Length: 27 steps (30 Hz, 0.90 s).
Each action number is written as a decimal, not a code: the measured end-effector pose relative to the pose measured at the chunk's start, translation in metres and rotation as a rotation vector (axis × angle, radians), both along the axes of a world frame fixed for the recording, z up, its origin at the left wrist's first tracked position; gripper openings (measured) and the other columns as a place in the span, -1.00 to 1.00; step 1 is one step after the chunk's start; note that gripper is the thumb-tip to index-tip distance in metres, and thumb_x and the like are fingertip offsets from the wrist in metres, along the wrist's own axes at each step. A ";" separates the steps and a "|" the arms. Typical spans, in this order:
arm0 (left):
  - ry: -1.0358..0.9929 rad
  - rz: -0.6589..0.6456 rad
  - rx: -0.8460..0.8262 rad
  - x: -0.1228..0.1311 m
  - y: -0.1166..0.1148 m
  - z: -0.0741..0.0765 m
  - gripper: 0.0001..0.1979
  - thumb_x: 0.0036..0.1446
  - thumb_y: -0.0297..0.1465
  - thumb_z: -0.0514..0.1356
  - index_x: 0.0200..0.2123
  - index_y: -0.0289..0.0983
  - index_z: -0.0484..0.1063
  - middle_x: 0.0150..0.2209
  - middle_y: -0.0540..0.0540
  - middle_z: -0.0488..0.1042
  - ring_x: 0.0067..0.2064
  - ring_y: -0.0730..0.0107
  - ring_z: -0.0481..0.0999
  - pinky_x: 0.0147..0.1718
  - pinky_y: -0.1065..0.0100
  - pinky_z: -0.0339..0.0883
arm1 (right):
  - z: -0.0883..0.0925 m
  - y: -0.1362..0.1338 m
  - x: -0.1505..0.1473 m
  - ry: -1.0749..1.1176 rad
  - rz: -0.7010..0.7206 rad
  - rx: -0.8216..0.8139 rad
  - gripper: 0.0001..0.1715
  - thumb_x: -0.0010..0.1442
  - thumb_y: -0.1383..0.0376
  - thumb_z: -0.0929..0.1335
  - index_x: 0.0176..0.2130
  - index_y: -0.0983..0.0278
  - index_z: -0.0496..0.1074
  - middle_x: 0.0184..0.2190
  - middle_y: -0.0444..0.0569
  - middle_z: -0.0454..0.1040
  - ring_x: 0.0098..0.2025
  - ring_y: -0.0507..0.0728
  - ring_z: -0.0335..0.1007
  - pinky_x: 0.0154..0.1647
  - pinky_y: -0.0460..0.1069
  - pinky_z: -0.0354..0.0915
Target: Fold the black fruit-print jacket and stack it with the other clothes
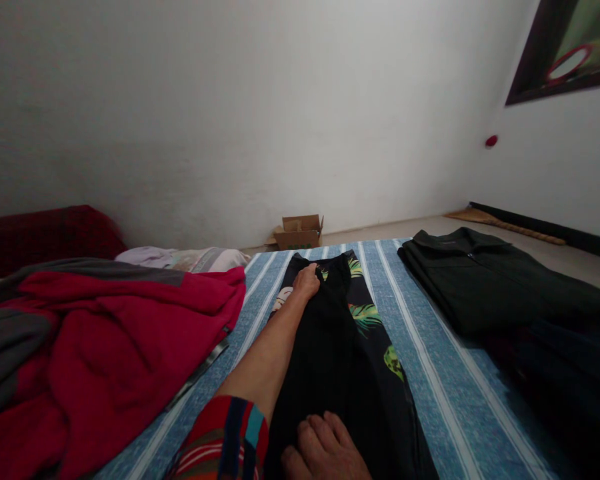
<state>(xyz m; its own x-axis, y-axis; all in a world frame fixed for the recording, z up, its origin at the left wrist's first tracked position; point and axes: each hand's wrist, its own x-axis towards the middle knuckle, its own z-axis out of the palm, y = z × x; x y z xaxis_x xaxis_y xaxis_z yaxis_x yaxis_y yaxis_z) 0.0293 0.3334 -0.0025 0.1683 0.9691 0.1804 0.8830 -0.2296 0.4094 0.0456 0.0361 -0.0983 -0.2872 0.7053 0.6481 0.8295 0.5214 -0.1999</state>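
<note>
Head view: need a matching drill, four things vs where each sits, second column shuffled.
Things
1. black leaf-print garment
2. red garment
3. cardboard box
4. dark green shirt

Places
A. on the floor against the far wall
B. heaped at the left of the bed
C. laid flat at the right of the striped cover
D. down the middle of the cover, under both hands

Pairs: 1-D, 2-B, 3-A, 4-C

The left hand grips the far end of the black leaf-print garment; the right hand rests flat on its near end.
</note>
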 end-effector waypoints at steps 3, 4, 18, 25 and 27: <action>0.030 -0.008 0.000 -0.005 -0.001 0.009 -0.70 0.07 -0.53 0.10 -0.13 -0.24 0.47 -0.14 -0.11 0.53 -0.07 0.29 0.47 -0.13 0.43 0.25 | 0.008 -0.003 0.002 -0.016 0.024 -0.058 -0.85 0.17 0.20 0.31 -0.30 0.20 0.44 -0.23 -0.03 0.50 -0.13 0.21 0.38 -0.05 0.16 0.29; 0.045 -0.015 -0.005 -0.008 -0.002 0.012 -0.72 0.07 -0.51 0.10 -0.14 -0.26 0.47 -0.16 -0.11 0.54 -0.09 0.30 0.48 -0.15 0.44 0.26 | 0.012 -0.004 0.003 -0.015 0.042 -0.055 -0.79 0.15 0.14 0.32 -0.30 0.21 0.44 -0.23 -0.01 0.49 -0.13 0.22 0.38 -0.05 0.16 0.29; 0.345 -0.131 0.036 0.009 -0.080 0.022 -0.72 0.21 -0.46 -0.06 -0.10 -0.28 0.38 0.04 -0.28 0.34 0.14 0.12 0.25 0.07 0.18 0.12 | 0.037 -0.014 0.011 0.031 0.058 -0.220 -0.36 -0.15 -0.18 0.42 -0.27 0.25 0.46 -0.21 0.06 0.48 -0.08 0.29 0.35 0.03 0.22 0.20; 0.428 -0.149 -0.141 0.009 -0.101 0.005 -0.43 0.27 -0.12 -0.20 0.22 -0.34 0.05 0.28 -0.33 0.03 0.28 0.06 0.02 0.15 0.00 -0.05 | 0.053 -0.014 0.018 -0.037 0.133 -0.448 -0.43 0.00 -0.07 0.39 -0.13 0.26 0.46 -0.06 0.12 0.43 0.04 0.33 0.28 0.12 0.24 0.11; 0.443 -0.139 -0.164 0.006 -0.100 0.003 -0.37 0.26 -0.08 -0.25 0.25 -0.36 -0.02 0.30 -0.34 -0.02 0.30 0.05 -0.02 0.16 -0.02 -0.09 | 0.060 -0.015 0.021 -0.045 0.149 -0.512 -0.44 0.04 -0.05 0.38 -0.10 0.27 0.45 -0.03 0.13 0.41 0.08 0.33 0.25 0.14 0.24 0.08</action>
